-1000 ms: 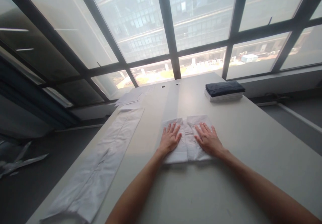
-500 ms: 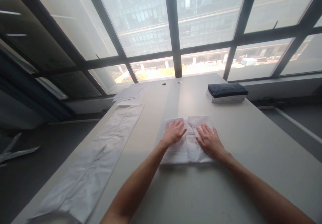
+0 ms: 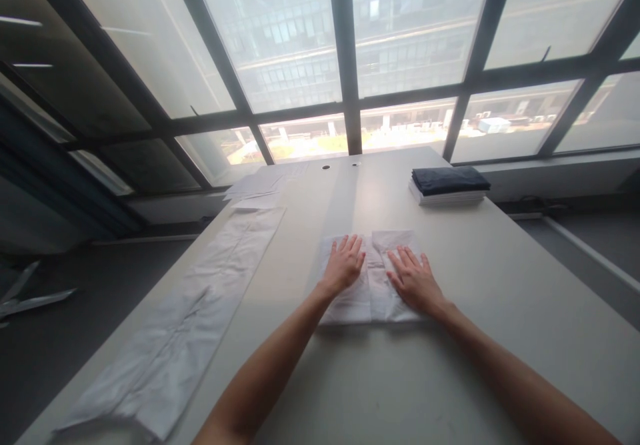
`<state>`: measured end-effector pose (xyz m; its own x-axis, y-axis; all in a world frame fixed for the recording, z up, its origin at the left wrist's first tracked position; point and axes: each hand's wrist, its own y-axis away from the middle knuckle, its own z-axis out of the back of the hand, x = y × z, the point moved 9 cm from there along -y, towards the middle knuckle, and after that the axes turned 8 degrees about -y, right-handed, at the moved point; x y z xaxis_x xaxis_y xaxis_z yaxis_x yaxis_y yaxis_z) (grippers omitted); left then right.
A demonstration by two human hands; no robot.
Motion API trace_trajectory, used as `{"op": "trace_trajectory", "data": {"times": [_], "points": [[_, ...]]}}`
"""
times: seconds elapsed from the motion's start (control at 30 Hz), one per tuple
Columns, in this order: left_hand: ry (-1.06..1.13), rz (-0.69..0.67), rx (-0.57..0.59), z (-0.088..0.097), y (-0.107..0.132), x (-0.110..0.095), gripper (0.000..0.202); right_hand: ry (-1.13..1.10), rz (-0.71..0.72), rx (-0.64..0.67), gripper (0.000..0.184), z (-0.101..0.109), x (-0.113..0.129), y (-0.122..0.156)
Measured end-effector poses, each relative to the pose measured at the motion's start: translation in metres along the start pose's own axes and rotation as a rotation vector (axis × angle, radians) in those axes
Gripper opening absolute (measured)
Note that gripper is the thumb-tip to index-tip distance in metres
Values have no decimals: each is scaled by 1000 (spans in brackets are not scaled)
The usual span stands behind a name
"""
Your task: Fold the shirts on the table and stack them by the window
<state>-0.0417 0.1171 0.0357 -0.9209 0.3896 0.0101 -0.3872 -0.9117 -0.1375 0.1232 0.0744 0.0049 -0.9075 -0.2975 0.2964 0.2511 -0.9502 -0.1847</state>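
A white cloth (image 3: 379,298) lies folded on the white table (image 3: 360,378), its two sides meeting near a seam down the middle. On its left half rests my left hand (image 3: 344,263), palm down with the fingers spread. My right hand (image 3: 414,278) lies flat on the right half, fingers stretched away from me. Parts of the cloth are hidden under both hands. Along the table's left side stretches a second white cloth (image 3: 185,318), laid out as a long, wrinkled strip.
At the back right sits a folded dark cloth (image 3: 450,181) on top of a white stack (image 3: 450,198). White paper sheets (image 3: 257,187) lie at the back left. Two small round holes show near the far table edge, before large windows (image 3: 290,38).
My left hand has shifted slightly, its thumb now closer to the fingers. My right hand stays nearly in place on the folded cloth.
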Motion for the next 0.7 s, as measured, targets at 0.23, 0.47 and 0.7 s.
{"op": "trace_trajectory", "data": {"times": [0.23,0.47,0.7], "points": [[-5,-24,16,-12,60,-27,59,-4,0,1,58,2,1,1],[29,11,73,-5,15,-11,57,-17,-11,19,58,2,1,0],[-30,22,14,-22,-24,-19,56,-40,88,45,58,3,10,1]]}}
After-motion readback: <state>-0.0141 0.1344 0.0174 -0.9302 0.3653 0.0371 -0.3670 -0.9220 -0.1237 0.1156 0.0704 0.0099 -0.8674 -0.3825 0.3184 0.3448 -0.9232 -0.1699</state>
